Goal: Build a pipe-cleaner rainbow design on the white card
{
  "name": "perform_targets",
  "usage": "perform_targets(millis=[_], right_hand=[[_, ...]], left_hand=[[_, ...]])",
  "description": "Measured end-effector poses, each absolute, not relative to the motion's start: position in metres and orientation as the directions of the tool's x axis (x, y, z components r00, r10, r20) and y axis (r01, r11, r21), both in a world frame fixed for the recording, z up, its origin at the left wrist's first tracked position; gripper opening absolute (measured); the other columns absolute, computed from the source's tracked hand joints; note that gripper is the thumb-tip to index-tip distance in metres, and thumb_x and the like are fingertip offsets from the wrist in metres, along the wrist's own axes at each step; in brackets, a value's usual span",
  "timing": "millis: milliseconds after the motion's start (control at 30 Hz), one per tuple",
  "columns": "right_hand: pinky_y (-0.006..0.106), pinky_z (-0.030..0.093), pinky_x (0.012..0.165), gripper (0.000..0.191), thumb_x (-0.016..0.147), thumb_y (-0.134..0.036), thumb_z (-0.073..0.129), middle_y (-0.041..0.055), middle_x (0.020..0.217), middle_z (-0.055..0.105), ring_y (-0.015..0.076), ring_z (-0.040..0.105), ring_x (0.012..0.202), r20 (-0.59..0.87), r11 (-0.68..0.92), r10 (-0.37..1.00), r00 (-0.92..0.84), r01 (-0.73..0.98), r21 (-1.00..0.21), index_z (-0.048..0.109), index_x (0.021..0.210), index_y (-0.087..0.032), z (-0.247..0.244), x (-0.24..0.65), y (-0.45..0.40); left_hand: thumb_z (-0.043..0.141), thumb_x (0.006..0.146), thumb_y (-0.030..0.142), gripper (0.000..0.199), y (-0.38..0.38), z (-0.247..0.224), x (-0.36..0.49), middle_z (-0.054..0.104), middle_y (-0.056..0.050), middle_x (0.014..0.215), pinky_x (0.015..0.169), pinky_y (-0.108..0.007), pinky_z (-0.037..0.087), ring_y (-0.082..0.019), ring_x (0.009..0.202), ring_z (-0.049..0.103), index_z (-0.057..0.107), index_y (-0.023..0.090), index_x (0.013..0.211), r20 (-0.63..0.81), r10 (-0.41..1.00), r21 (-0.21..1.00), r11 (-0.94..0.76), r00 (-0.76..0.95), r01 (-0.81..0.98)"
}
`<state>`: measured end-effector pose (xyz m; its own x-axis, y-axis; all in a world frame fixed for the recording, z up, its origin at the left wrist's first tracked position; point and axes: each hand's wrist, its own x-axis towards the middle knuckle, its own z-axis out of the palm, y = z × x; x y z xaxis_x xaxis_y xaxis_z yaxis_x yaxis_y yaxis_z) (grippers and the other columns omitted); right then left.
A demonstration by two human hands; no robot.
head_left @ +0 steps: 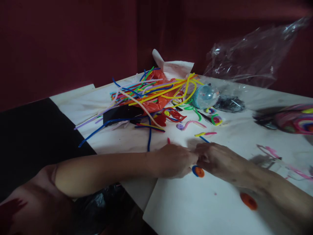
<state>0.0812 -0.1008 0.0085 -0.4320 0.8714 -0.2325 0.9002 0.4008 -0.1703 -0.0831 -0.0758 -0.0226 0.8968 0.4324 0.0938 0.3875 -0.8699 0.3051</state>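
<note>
One blue-and-orange coil lies near the lower edge of our meeting fingers, just above a plain white sheet or on its upper edge; we can't tell which. Our L hand and R hand come together over the desk, fingers bent inward.

An orange disc sits by our R forearm. Beyond our knuckles are a yellow-and-pink strip, a short blue strip and, to the L, a pink bit. Farther back, a heap of coloured strips spreads over red plastic, w/ a clear rounded container beside it and a clear bag behind, against the dark red wall.

For close work like this, we'd judge it best to pinch lightly w/ fingertips only, brace one hand while the other makes small, slow turns, and rest our wrists so the coil isn't knocked or flattened. More light would help.

As for the grip, both hands are drawn in at the fingers, knuckles nearly touching, but the tips are hidden and blurred; how wide each is, and what, if anything, is btwn them, we can't tell.
</note>
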Motion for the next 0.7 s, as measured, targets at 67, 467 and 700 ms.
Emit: perform_targets(millis=[67,467,700], right_hand=[[0.019,0.034,0.054,0.019,0.072,0.000,0.052,-0.0017,0.069,0.056,0.0120,0.050,0.062,-0.241,0.391,0.873,-0.424,0.904,-0.175,0.060,0.069,-0.017,0.009,0.081,-0.101],[0.019,0.033,0.054,0.020,0.068,0.002,0.051,-0.0036,0.067,0.055,0.0115,0.050,0.062,-0.221,0.435,0.850,-0.478,0.874,-0.217,0.056,0.063,-0.017,0.006,0.084,-0.100],[0.021,0.033,0.054,0.021,0.068,0.002,0.048,-0.0027,0.068,0.055,0.0128,0.050,0.062,-0.220,0.438,0.849,-0.480,0.873,-0.214,0.055,0.064,-0.018,0.006,0.084,-0.099]], left_hand=[[0.048,0.073,0.019,0.018,-0.076,-0.020,-0.082,0.063,-0.004,0.082,0.062,-0.027,0.041,-0.018,0.076,0.057,0.058,0.017,0.088,0.075,0.435,0.283,-0.872,0.897,0.399],[0.054,0.073,0.021,0.009,-0.069,-0.010,-0.079,0.063,-0.004,0.083,0.059,-0.025,0.040,-0.016,0.075,0.057,0.059,0.015,0.078,-0.042,0.315,0.232,-0.920,0.948,0.316],[0.052,0.072,0.015,0.008,-0.064,-0.008,-0.077,0.063,-0.003,0.083,0.053,-0.025,0.037,-0.016,0.075,0.058,0.060,0.015,0.075,-0.026,0.260,0.207,-0.943,0.965,0.260]])
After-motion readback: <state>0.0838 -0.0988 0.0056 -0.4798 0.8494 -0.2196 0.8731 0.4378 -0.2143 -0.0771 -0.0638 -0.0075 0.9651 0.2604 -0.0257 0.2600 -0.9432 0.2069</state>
